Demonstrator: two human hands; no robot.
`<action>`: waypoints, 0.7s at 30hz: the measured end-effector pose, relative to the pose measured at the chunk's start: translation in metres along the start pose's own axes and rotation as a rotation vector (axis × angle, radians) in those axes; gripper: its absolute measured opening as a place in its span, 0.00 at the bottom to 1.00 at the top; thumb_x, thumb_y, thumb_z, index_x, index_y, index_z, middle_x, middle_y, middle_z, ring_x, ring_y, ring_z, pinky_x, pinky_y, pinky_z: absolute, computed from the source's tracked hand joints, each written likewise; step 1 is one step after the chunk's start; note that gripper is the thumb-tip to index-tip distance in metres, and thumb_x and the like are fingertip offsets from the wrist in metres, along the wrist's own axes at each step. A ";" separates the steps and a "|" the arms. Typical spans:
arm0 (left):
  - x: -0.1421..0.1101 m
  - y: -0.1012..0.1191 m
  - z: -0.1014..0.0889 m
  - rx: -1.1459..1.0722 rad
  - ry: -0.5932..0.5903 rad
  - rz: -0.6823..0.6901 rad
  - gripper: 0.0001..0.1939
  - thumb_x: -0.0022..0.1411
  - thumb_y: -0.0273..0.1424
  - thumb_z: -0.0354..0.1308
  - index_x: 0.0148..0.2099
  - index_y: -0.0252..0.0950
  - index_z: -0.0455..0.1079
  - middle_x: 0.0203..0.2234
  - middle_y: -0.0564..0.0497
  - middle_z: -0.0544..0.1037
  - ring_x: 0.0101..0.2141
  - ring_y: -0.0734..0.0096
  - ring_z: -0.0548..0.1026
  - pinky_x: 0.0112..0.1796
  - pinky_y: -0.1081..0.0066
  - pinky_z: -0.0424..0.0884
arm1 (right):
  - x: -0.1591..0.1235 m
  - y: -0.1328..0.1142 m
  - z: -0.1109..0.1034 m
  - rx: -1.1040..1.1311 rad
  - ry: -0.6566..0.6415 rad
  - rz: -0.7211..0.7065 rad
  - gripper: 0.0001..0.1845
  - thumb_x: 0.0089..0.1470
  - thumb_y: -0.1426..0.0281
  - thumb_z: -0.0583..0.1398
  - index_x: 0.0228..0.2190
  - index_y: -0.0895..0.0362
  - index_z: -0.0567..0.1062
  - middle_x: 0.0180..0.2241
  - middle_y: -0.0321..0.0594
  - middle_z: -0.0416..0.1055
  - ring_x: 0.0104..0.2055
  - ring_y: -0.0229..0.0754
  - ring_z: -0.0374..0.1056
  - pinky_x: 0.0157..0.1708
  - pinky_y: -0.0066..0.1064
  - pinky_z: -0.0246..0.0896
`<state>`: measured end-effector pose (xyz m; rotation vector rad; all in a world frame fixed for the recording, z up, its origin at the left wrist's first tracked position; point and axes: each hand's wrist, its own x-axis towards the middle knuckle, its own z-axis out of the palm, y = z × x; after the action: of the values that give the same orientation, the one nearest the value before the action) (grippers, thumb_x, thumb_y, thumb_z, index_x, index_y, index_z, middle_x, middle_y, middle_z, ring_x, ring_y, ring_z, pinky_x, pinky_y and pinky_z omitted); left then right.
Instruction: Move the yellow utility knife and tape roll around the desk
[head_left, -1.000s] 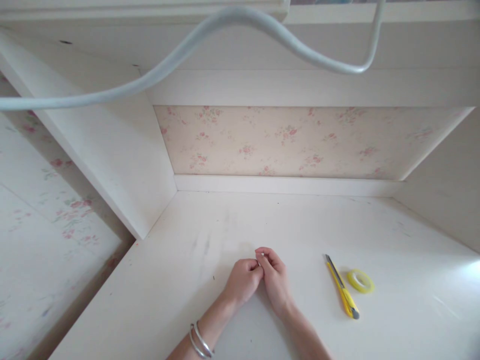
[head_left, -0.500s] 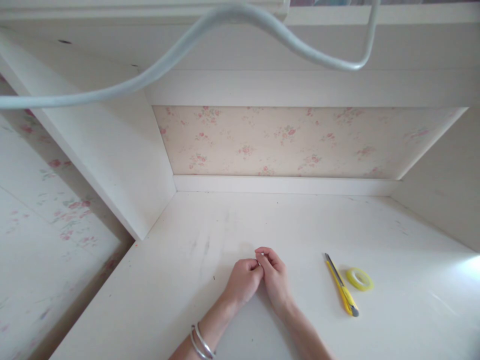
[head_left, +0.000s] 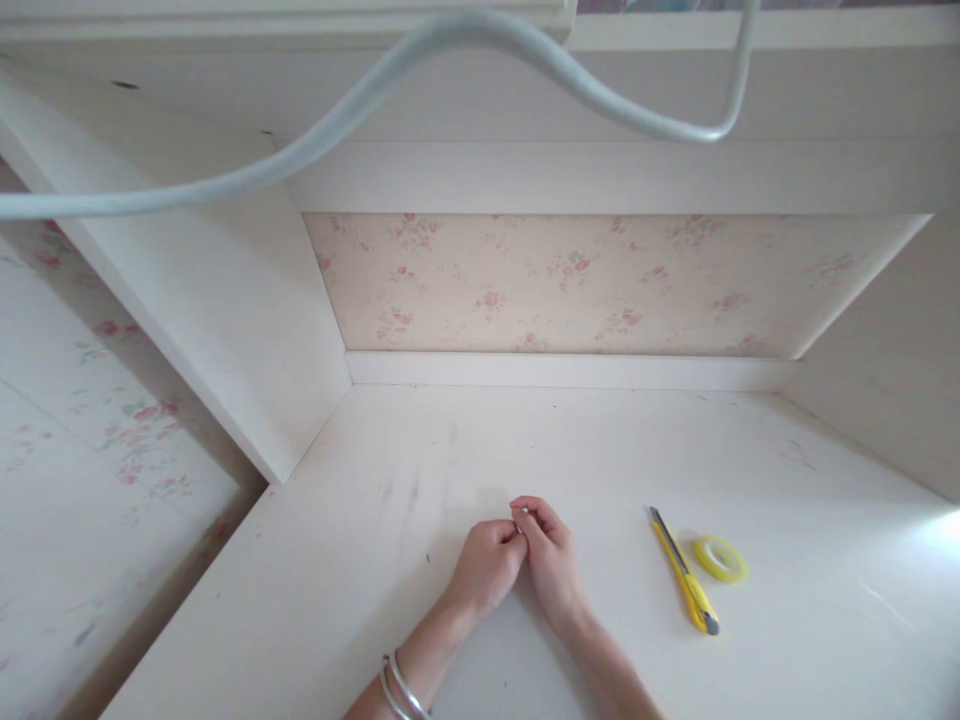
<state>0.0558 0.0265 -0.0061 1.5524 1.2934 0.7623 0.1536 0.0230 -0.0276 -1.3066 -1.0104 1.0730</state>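
My left hand (head_left: 486, 565) and my right hand (head_left: 551, 555) meet above the white desktop (head_left: 337, 600), near its front middle. The left fingers are curled in, with the thumb and index pinched against the right hand's fingertips. Bent fingers and thumb close my right hand too. A tiny pale bit shows between the fingertips, too small to name. To the right of my hands lies a yellow utility knife (head_left: 684, 575), its tip pointing away from me. Just beside it rests a roll of yellow tape (head_left: 720, 559), flat on the desk.
A pale cable (head_left: 480, 28) crosses the top of the view, close to the camera. White side panels (head_left: 217, 300) and an overhead shelf (head_left: 600, 175) enclose the desk. Flowered wallpaper (head_left: 562, 285) covers the back wall. Silver bangles (head_left: 405, 685) circle my left wrist.
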 end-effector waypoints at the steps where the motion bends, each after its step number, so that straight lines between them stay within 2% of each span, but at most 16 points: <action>1: 0.000 0.000 0.000 0.001 -0.001 0.000 0.13 0.54 0.32 0.46 0.19 0.35 0.55 0.15 0.57 0.56 0.21 0.77 0.55 0.22 0.73 0.47 | 0.000 0.000 0.000 -0.002 -0.003 0.004 0.11 0.50 0.61 0.58 0.31 0.55 0.73 0.26 0.33 0.67 0.30 0.39 0.60 0.32 0.28 0.54; 21: -0.001 0.005 -0.002 -0.008 0.006 -0.021 0.12 0.54 0.31 0.46 0.19 0.35 0.54 0.15 0.57 0.55 0.21 0.77 0.55 0.22 0.73 0.47 | 0.000 -0.001 0.000 -0.030 -0.021 0.006 0.11 0.51 0.61 0.57 0.32 0.54 0.72 0.27 0.33 0.66 0.31 0.39 0.60 0.34 0.28 0.54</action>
<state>0.0553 0.0257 -0.0009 1.5288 1.3075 0.7591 0.1534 0.0231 -0.0261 -1.3259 -1.0430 1.0820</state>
